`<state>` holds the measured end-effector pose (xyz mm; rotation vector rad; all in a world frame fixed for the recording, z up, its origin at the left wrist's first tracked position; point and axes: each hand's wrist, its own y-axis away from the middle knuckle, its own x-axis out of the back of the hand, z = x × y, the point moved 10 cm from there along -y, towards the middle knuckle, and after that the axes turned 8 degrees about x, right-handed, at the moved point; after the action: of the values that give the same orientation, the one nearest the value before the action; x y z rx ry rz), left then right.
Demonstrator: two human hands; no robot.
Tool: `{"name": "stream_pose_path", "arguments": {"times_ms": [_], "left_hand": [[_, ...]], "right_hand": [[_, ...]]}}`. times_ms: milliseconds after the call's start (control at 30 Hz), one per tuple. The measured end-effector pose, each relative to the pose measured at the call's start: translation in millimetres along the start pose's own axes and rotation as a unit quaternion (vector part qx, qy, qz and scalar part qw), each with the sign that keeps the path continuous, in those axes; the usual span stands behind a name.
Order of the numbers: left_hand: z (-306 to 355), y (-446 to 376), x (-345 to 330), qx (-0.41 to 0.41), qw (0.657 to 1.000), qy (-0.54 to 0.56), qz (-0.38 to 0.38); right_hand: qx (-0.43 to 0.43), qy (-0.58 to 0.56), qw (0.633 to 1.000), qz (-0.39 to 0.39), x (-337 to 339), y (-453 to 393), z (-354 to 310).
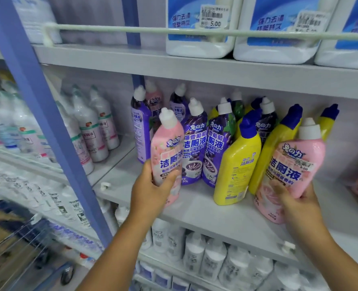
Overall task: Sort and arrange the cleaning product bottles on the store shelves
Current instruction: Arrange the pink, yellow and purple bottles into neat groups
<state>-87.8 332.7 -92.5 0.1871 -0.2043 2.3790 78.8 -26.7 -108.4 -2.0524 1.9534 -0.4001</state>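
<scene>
1. The left hand (150, 192) gripped a pink bottle (168, 152) low on its body, thumb across the front label and fingers curled round the back; the bottle stood nearly upright at the front of the middle shelf (205, 208), though whether its base touched the board could not be told.
2. The right hand (293, 196) held a second pink bottle (287, 177) — tilted, white cap leaning up and to the right — with the fingers wrapped round the lower part of its label; its base hung past the shelf's front edge.
3. Between the two pink bottles stood a pair of purple bottles (203, 148) with white caps, side by side and touching, with more purple ones ranged behind them.
4. A yellow bottle (236, 164) with a blue cap stood just right of the purple pair; a second yellow bottle (278, 143) leaned beside it, partly hidden by the tilted pink bottle.
5. On the upper shelf, large white jugs (199, 30) with blue labels sat behind a pale rail (131, 30), price stickers on their fronts.
6. A blue upright post (41, 114) divided the bay from the next — there, white bottles (89, 131) stood in rows, blurred.
</scene>
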Motion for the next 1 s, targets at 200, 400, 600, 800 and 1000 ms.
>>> {"name": "stream_pose_path", "arguments": {"times_ms": [200,400,600,800,1000], "left_hand": [[2.5,11.2,-19.7,-0.008,0.998,0.001,-0.065],[19.8,31.4,-37.2,-0.023,0.997,0.018,-0.072],[65.3,90.3,-98.9,-0.041,0.986,0.056,-0.153],[97.0,152.2,-190.4,-0.058,0.979,0.054,-0.188],[112.9,210.0,-279.8,-0.065,0.971,0.074,-0.217]], "right_hand": [[0.009,0.083,0.997,0.003,7.6,0.7,-20.2],[0.011,0.095,0.995,0.032,20.7,3.3,-29.4],[0.012,0.087,0.996,-0.016,68.2,9.0,-39.9],[0.019,0.112,0.993,-0.026,167.8,14.8,-52.9],[0.002,0.076,0.997,-0.027,262.9,21.2,-50.7]]}}
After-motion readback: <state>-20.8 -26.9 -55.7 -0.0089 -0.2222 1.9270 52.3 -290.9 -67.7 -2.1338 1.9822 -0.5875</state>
